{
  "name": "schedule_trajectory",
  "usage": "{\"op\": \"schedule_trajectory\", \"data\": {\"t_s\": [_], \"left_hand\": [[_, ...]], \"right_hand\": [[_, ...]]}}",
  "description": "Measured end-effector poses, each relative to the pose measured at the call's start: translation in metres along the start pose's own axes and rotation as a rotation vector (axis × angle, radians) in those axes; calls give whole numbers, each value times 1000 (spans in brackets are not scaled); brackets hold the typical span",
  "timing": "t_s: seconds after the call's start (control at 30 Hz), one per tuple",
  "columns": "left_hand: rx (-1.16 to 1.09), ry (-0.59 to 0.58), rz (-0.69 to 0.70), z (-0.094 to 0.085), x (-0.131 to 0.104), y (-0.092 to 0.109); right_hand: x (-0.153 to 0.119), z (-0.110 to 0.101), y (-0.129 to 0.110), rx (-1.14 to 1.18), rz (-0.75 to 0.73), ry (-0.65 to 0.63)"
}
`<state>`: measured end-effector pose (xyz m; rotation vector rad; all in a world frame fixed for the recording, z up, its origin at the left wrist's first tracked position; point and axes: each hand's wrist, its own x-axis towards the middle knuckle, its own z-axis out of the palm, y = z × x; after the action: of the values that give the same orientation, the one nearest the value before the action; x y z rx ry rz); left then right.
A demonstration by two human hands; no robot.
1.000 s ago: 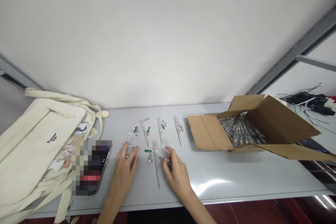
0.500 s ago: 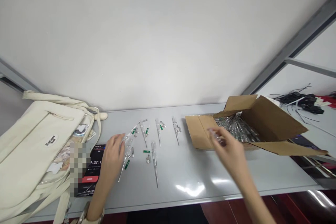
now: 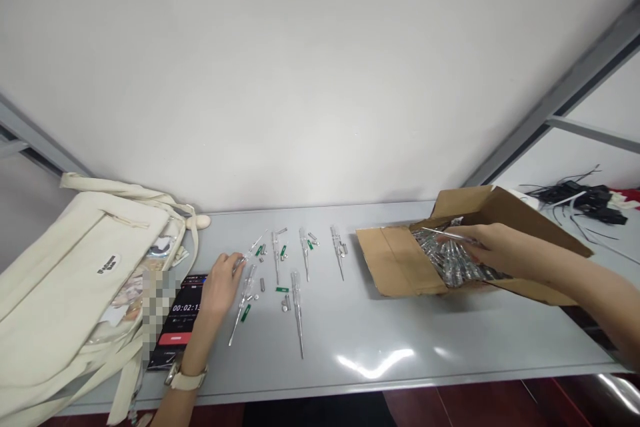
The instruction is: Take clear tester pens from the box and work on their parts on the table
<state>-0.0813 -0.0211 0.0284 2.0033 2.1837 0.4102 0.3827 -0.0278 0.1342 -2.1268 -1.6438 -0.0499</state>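
My right hand (image 3: pixel 493 248) reaches into the open cardboard box (image 3: pixel 400 260) and holds a clear tester screwdriver (image 3: pixel 440 233) above the pile of the same tools (image 3: pixel 450 263) inside. My left hand (image 3: pixel 223 280) rests on the grey table, fingertips touching a clear screwdriver (image 3: pixel 241 303) that lies with a green part (image 3: pixel 245 313) beside it. Several more clear screwdrivers (image 3: pixel 297 303) and small metal and green parts (image 3: pixel 281 289) lie spread between the hands.
A cream canvas bag (image 3: pixel 75 280) lies at the left, with a phone (image 3: pixel 180 320) showing a timer beside it. Black cables (image 3: pixel 580 197) are heaped at the far right. A white wall stands behind the table (image 3: pixel 380 333).
My right hand left the middle of the table, swung right and went into the box, where it now holds a screwdriver. My left hand shifted slightly left, to the screwdriver by the phone.
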Motion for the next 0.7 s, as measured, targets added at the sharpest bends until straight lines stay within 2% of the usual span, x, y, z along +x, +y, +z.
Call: {"op": "schedule_trajectory", "data": {"t_s": [0.07,0.1,0.2,0.27,0.4,0.53,0.63,0.7], "left_hand": [[-14,8,-8,2,2,-2],[-23,9,-7,4,3,-3],[-41,13,4,9,7,-7],[-47,16,5,11,9,-8],[-47,31,-8,10,10,-3],[4,89,-44,2,3,7],[10,103,-79,-5,-5,14],[-4,118,-89,-9,-12,18]], "right_hand": [[14,0,14,-43,-8,-104],[23,0,23,-62,-6,-222],[49,2,46,-69,-10,-733],[59,9,56,-62,-9,-862],[58,31,67,-21,31,-810],[51,48,77,41,65,-650],[49,55,83,87,84,-479],[50,59,83,114,95,-251]]}}
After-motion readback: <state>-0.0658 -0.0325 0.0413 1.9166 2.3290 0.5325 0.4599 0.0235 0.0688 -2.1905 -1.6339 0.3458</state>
